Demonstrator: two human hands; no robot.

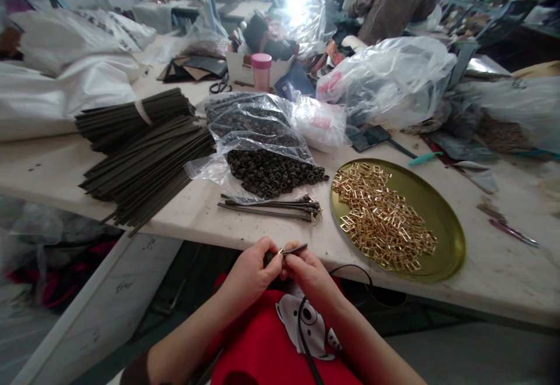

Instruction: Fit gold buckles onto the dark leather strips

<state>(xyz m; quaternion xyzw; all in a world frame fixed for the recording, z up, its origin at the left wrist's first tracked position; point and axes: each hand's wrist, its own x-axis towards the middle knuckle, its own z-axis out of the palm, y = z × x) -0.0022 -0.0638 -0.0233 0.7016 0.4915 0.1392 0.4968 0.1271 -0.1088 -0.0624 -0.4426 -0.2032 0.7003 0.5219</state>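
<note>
My left hand [261, 261] pinches a small gold buckle [280, 251] at the end of a dark strap, just in front of the table edge. Close against it, my right hand [301, 267] has its fingers closed on the dark strap [296, 249], whose tip sticks out past them. A long dark length hangs below the right hand over the red clothing. Beyond the hands lies a small row of straps [271, 210] with gold buckles at their right ends. Behind it, black loops [273, 172] spill from a clear plastic bag [258, 119].
On the right stands a round gold tray [450, 251] with many gold buckles [385, 216]. Bundled dark strips [149, 169] lie on the left. Farther back are a pink-lidded jar [261, 72], scissors [220, 86], plastic bags and a person [394, 3]. A pink-handled tool [511, 231] lies far right.
</note>
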